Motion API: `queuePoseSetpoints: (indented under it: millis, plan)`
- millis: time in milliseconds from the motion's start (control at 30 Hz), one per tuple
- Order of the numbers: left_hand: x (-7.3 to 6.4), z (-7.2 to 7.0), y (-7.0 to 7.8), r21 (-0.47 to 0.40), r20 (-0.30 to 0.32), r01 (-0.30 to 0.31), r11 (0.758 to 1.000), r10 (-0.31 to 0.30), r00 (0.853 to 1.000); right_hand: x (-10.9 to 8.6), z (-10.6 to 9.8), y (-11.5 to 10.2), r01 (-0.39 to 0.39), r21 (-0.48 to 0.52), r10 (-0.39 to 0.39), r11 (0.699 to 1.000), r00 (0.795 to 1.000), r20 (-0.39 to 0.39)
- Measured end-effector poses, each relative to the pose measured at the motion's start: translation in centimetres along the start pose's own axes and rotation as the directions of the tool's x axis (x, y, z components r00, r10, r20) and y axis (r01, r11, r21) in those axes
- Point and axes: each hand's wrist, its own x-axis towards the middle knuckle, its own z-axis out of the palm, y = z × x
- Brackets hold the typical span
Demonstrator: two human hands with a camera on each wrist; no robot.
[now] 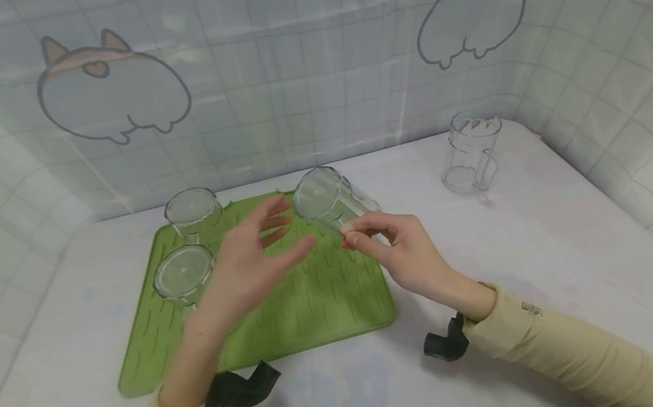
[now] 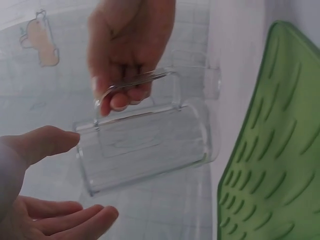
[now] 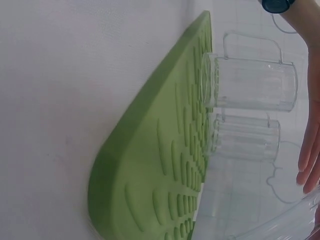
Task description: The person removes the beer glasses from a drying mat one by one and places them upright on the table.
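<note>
My right hand (image 1: 398, 245) grips a clear glass mug (image 1: 322, 193) by its handle. That mug is held tilted above the back right part of a green ridged mat (image 1: 311, 307). In the left wrist view the right hand's fingers curl round the handle of the mug (image 2: 145, 142). My left hand (image 1: 247, 256) is apart from it, fingers spread and thumb extended towards the mug's end, nothing in its grasp. Two more glass mugs, a rear one (image 1: 193, 211) and a nearer one (image 1: 184, 274), stand on the mat's left side, partly behind the left hand and forearm.
Another glass mug (image 1: 467, 155) stands on the white table (image 1: 568, 249) at the back right, off the mat. A tiled backdrop (image 1: 302, 56) with cartoon drawings rises behind the table and along both sides. Dark straps with protruding parts sit at both wrists.
</note>
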Motion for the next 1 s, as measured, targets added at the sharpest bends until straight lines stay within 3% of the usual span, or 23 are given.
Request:
queuePoseSetpoints:
  millis: [267,567,1000]
  plan:
    - [0.4,1.0,-0.3,-0.053,-0.039,-0.006,0.999,0.004,0.999,0.0,0.3,-0.1,0.022,-0.013,-0.022,1.000,0.999,0.028]
    - [0.8,1.4,-0.4,-0.046,-0.076,-0.026,0.999,0.023,0.997,0.0,0.4,-0.1,0.039,-0.022,-0.038,0.999,0.998,0.047]
    - [0.9,1.5,-0.7,-0.012,-0.089,0.006,1.000,-0.007,0.996,-0.2,0.6,-0.2,0.124,-0.046,-0.119,0.991,0.988,0.102]
